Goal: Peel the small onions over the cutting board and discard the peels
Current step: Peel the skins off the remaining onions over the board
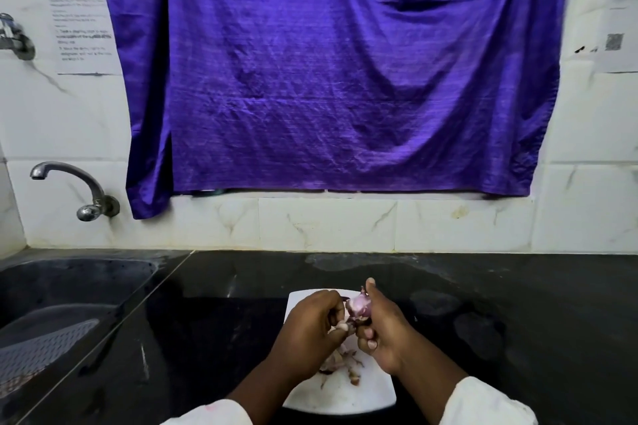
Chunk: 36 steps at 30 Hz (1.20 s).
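Observation:
A small purple onion (359,308) is held above the white cutting board (374,397) on the black counter. My right hand (381,331) grips the onion, thumb up along its right side. My left hand (310,326) is curled beside it and pinches a strip of skin at the onion's lower left. A pile of loose peels (340,364) lies on the board beneath my hands. Both white sleeves show at the bottom edge.
A dark sink (58,290) with a grey perforated tray (41,348) lies to the left, a tap (74,188) on the tiled wall above it. A purple cloth (328,72) hangs over the wall behind. Black counter (518,314) stretches right of the board.

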Available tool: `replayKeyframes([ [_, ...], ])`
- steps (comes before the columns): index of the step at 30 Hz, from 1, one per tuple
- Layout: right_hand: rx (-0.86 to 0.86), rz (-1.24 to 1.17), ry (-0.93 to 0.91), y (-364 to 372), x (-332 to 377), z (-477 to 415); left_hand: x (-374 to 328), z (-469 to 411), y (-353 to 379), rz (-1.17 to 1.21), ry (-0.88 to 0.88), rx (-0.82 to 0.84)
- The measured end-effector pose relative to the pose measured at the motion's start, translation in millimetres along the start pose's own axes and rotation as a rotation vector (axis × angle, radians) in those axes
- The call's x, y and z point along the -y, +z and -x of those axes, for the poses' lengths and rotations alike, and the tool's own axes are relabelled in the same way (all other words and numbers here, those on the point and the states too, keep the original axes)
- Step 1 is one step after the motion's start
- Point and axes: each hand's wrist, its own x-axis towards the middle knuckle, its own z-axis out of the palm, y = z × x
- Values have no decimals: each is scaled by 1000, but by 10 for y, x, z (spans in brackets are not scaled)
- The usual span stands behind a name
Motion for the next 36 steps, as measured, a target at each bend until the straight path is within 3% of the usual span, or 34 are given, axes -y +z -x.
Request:
replayKeyframes([
  [4, 98, -45, 11, -49, -50, -56, 128, 50, 11, -62, -162, 46],
  [10, 179, -29, -12, -112, -88, -72, 261, 42, -50, -222, -255, 112],
  [13, 176, 5, -5, -71, -109, -40, 211, 11, -63, -228, -196, 161],
  [18, 84, -26, 25, -56, -122, -59, 37, -16, -96, -79, 50, 12],
  [24, 64, 77, -14, -40, -90, -52, -77, -161, -122, 73, 119, 115],
  [36, 65, 218, 2, -26, -28, 46, -149, -252, -202, -157, 213, 267],
])
